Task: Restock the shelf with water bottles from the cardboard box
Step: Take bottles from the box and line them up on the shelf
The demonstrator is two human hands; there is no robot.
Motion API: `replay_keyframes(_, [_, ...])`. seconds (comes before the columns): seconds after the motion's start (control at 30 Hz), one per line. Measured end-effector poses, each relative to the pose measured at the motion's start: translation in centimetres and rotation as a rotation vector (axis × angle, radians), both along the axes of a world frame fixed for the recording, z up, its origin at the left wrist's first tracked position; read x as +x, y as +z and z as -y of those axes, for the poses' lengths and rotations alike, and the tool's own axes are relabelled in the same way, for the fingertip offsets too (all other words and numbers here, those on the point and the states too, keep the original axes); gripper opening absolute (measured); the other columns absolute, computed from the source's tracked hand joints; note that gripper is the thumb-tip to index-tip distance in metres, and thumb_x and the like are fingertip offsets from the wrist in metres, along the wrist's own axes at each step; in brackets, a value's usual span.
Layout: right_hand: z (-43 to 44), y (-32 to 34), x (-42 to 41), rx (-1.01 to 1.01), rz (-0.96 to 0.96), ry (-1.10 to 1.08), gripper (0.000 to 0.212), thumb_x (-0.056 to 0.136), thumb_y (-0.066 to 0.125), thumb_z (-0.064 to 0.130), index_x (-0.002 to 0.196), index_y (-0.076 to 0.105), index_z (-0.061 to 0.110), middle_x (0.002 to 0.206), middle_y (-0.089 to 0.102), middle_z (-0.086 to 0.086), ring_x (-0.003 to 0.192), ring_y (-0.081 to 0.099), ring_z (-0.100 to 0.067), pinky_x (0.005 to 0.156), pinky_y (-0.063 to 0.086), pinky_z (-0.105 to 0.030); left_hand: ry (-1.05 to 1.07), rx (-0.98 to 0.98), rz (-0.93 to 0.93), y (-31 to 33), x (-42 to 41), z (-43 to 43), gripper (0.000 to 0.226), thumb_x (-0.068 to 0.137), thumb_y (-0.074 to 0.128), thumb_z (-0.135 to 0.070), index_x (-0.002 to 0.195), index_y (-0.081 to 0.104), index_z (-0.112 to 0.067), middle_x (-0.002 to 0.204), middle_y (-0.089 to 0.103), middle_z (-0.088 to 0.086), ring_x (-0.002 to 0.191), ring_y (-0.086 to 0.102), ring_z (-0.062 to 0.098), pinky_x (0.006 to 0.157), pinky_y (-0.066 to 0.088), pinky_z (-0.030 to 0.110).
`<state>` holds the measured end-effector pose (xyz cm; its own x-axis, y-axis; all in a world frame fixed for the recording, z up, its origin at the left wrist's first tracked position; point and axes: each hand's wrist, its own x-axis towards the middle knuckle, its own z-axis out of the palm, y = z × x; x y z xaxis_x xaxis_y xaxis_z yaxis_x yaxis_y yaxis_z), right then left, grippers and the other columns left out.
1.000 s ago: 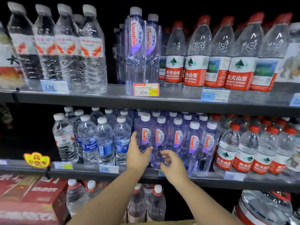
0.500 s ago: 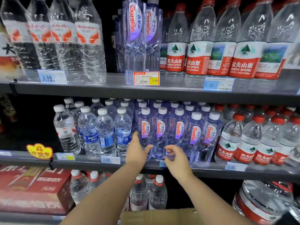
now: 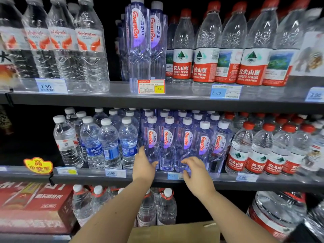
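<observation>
Ganten bottles [image 3: 185, 142] packed along middle shelf [image 3: 91, 179] front edge; left hand [image 3: 144, 165] flat against end bottle, right hand [image 3: 195, 171] hovering, both grips wide, empty, probably squaring the row; cardboard box [image 3: 175, 233] below.

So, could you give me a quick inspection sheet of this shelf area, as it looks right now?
Surface: middle shelf, grey, packed with upright bottles.
Job's things: Ganten bottles, five across the front row; cardboard box below, contents hidden.
Clutter: yellow promo tag and price labels on the shelf edge.
Grips: left hand flat against the leftmost Ganten bottle; right hand with fingers curled at the bottle bases, grasp unclear.
Cables: nothing seen.
Surroundings: upper shelf with taller bottles; red-capped bottles to the right; red carton lower left.
</observation>
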<state>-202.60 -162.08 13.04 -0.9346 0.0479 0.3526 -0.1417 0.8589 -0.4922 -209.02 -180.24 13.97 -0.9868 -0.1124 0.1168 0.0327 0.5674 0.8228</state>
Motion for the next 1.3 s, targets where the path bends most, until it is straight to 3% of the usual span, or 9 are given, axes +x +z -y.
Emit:
replay_keyframes(0.1, [-0.3, 0.4, 0.6, 0.044, -0.18, -0.069, 0.033, 0.083, 0.061, 0.004, 0.116, 0.063, 0.012, 0.119, 0.055, -0.002, 0.114, 0.044, -0.018, 0.097, 0.045, -0.032, 0.012, 0.02, -0.17, 0.2, 1.6, 0.0, 0.072, 0.086, 0.068, -0.011, 0.145, 0.028, -0.022, 0.14, 0.04, 0.001, 0.131, 0.039, 0.02, 0.107, 0.037, 0.037])
replay_keyframes(0.2, [-0.9, 0.9, 1.0, 0.022, -0.286, -0.236, 0.041, 0.079, 0.068, 0.007, 0.118, 0.062, 0.013, 0.124, 0.051, -0.008, 0.117, 0.035, -0.02, 0.097, 0.046, -0.04, -0.05, -0.264, -0.465, 0.4, 2.6, -0.4, 0.059, 0.081, 0.072, -0.017, 0.133, 0.046, -0.023, 0.136, 0.043, 0.006, 0.126, 0.037, 0.025, 0.104, 0.039, 0.046])
replay_keyframes(0.27, [-1.3, 1.1, 1.2, -0.001, -0.267, -0.319, 0.048, 0.079, 0.07, 0.009, 0.124, 0.058, 0.018, 0.132, 0.044, -0.011, 0.122, 0.033, -0.027, 0.098, 0.046, -0.046, -0.123, -0.466, -0.566, 0.1, 2.5, -0.9, 0.063, 0.075, 0.076, -0.02, 0.132, 0.049, -0.028, 0.142, 0.04, 0.013, 0.129, 0.034, 0.032, 0.102, 0.04, 0.053])
replay_keyframes(0.47, [-2.7, -0.4, 1.3, 0.047, -0.204, -0.45, 0.084, 0.077, 0.076, 0.024, 0.146, 0.03, 0.034, 0.152, 0.014, -0.017, 0.137, 0.019, -0.039, 0.105, 0.039, -0.057, -0.23, -0.926, -0.562, -2.9, 1.3, -1.7, 0.089, 0.081, 0.06, -0.059, 0.15, 0.006, -0.046, 0.16, -0.004, 0.015, 0.144, -0.002, 0.044, 0.108, 0.017, 0.071])
replay_keyframes(0.63, [-3.4, -1.4, 0.1, 0.106, -0.139, -0.436, 0.113, 0.076, 0.077, 0.037, 0.145, -0.013, 0.05, 0.157, -0.015, -0.017, 0.142, 0.002, -0.047, 0.107, 0.033, -0.063, -0.171, -0.926, -0.602, -3.2, 0.2, -2.6, 0.084, 0.084, 0.051, -0.066, 0.15, 0.003, -0.045, 0.159, -0.016, 0.015, 0.144, -0.005, 0.046, 0.106, 0.018, 0.072])
replay_keyframes(0.73, [-3.3, -1.5, -0.6, 0.031, -0.119, -0.423, 0.12, 0.078, 0.075, 0.04, 0.138, -0.027, 0.054, 0.154, -0.033, -0.011, 0.145, -0.007, -0.043, 0.11, 0.031, -0.055, -0.169, -0.937, -0.626, -2.7, -0.9, -3.3, 0.084, 0.083, 0.049, -0.068, 0.149, 0.0, -0.048, 0.157, -0.022, 0.014, 0.143, -0.009, 0.049, 0.103, 0.011, 0.077])
replay_keyframes(1.03, [-3.9, -1.5, -1.0, 0.071, -0.175, -0.391, 0.121, 0.073, 0.077, 0.043, 0.139, -0.024, 0.055, 0.153, -0.034, -0.008, 0.144, -0.001, -0.041, 0.087, 0.054, -0.045, -0.189, -0.989, -0.596, -2.4, -2.3, -5.4, 0.087, 0.08, 0.05, -0.071, 0.145, -0.005, -0.055, 0.156, -0.029, 0.009, 0.141, -0.016, 0.049, 0.092, -0.007, 0.084])
replay_keyframes(1.13, [-4.3, -1.2, -1.2, 0.079, -0.147, -0.375, 0.115, 0.076, 0.076, 0.04, 0.144, -0.017, 0.049, 0.153, -0.031, -0.011, 0.145, -0.002, -0.038, 0.09, 0.052, -0.042, -0.21, -0.983, -0.544, -2.0, -2.1, -5.4, 0.085, 0.081, 0.049, -0.07, 0.144, -0.006, -0.057, 0.155, -0.028, 0.007, 0.141, -0.015, 0.05, 0.092, -0.009, 0.084])
replay_keyframes(1.3, [-4.1, -1.0, -1.4, 0.098, -0.13, -0.407, 0.111, 0.078, 0.074, 0.042, 0.145, -0.015, 0.045, 0.154, -0.029, -0.013, 0.146, -0.003, -0.036, 0.093, 0.051, -0.037, -0.259, -1.011, -0.447, -0.9, -1.3, -5.4, 0.08, 0.089, 0.036, -0.068, 0.134, -0.03, -0.059, 0.139, -0.052, 0.007, 0.131, -0.038, 0.047, 0.09, -0.016, 0.082])
